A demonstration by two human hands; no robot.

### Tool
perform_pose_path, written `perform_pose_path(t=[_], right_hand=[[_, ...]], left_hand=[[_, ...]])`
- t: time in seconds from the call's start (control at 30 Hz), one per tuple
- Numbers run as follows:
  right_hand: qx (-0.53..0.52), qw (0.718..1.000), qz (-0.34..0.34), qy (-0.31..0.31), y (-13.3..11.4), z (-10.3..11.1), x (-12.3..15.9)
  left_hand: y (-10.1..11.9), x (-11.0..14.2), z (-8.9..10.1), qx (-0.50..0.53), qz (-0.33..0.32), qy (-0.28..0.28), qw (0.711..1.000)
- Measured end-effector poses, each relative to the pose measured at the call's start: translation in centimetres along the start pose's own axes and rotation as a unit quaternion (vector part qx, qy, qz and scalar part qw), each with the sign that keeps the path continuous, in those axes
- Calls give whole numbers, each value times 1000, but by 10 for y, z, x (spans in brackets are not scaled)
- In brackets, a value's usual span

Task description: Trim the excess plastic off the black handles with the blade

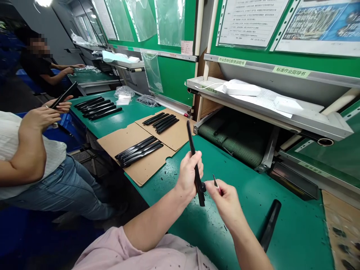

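My left hand (189, 170) is wrapped round a long, slim black plastic part (199, 191), held tilted above the green table. Closed round a small knife (215, 180) with a pointed blade, my right hand (225, 197) is close to the part's lower end. A small dark piece (203, 186) shows at that end, by my right fingertips; whether it is attached I cannot tell. Another black part (270, 225) lies on the table to the right of my right forearm.
Several black parts (139, 150) lie in rows on cardboard (146, 174) to the left. Black scraps dot the green table (239, 176). A conveyor belt (236, 140) runs beneath the white shelf (281, 108). At left, a co-worker's hands (47, 112) hold a black part; another person sits farther back.
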State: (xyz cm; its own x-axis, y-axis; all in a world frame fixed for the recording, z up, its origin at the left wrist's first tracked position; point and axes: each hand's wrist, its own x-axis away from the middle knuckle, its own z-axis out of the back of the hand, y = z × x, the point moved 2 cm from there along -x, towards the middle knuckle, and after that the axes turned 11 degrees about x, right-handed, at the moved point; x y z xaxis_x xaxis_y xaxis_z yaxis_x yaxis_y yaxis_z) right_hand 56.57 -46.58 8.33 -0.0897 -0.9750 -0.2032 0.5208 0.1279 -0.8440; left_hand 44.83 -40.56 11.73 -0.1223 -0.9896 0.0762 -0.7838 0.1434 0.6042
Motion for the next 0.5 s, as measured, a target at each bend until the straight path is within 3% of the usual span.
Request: perform_pose_path(t=[0.03, 0.1, 0.2, 0.3, 0.4, 0.5], right_hand=[[-13, 999, 3, -47, -2, 1, -3], [-24, 998, -3, -66, -3, 10, -12], [64, 998, -30, 6, -1, 35, -25], [161, 982, -47, 88, 0, 50, -27], [135, 981, -30, 139, -2, 41, -17], [92, 974, -11, 207, -3, 22, -5]], left_hand=[[1, 1, 0, -5, -27, 2, 1000], [4, 3, 0, -30, -48, -15, 998], [7, 7, 5, -93, -32, -65, 993], [9, 10, 12, -123, -110, -67, 984], [7, 12, 15, -126, -226, -62, 964], [3, 14, 13, -139, -287, -79, 944]])
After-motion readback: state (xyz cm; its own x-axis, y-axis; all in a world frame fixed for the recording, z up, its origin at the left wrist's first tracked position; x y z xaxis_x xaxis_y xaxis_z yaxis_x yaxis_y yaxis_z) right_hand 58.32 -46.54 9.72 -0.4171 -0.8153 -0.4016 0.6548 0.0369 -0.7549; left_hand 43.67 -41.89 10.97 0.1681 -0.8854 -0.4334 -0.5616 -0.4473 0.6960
